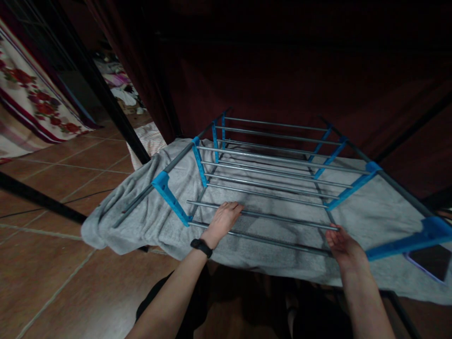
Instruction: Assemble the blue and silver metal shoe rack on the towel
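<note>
A drying rack [275, 165] with grey metal bars and blue plastic brackets stands in front of me. A grey towel [141, 207] lies spread across it, under the upper bars. My left hand [224, 221] rests on the near bars at the left, its fingers laid flat over the towel. It wears a black wristband [201, 246]. My right hand [341, 245] is at the near bars on the right, its fingers curled around a bar.
A dark phone [429, 261] lies on the towel at the far right. Dark red curtains hang behind the rack. A brown tiled floor [52, 263] spreads to the left, with a flowered cloth [31, 99] and black poles beyond.
</note>
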`<state>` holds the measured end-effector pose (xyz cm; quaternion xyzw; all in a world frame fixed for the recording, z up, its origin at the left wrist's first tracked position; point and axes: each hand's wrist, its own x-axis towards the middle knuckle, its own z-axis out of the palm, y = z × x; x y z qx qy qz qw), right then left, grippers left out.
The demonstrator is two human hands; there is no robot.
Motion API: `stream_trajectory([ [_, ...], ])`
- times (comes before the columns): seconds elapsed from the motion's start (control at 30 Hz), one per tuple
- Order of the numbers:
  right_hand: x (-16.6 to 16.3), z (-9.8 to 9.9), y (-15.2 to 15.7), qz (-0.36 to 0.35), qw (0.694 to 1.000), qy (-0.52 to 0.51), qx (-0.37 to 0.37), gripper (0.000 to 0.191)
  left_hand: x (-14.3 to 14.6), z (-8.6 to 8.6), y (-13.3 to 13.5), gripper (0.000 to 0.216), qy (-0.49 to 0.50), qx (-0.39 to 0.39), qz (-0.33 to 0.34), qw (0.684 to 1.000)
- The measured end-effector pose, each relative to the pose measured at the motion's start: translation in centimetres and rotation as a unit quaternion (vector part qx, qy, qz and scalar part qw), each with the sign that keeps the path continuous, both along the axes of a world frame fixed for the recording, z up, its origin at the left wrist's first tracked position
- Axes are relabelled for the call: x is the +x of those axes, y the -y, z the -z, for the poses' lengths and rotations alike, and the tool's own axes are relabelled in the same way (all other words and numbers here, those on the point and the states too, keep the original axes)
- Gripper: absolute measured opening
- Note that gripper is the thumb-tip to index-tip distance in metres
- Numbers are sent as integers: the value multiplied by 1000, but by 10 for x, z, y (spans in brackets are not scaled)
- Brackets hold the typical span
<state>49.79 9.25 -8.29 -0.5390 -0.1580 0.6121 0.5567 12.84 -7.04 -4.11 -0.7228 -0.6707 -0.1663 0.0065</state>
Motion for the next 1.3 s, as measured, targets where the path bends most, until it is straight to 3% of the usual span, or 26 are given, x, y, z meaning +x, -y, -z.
stream_trajectory([
  [0.33,-1,-10,1,34,998,-3,-52,16,1,-3,2,21,-26,-3,-13,1000],
  [0.67,0,-4,-3,1,1000,-22,-22,21,5,2,3,24,-105,20,8,994],
  [0.87,-1,-1,1,4,1000,-6,4,17,7,4,2,30,-99,0,9,995],
  [1.3,3,1,-6,19,999,-14,-32,17,7,7,0,33,-72,-11,4,997],
])
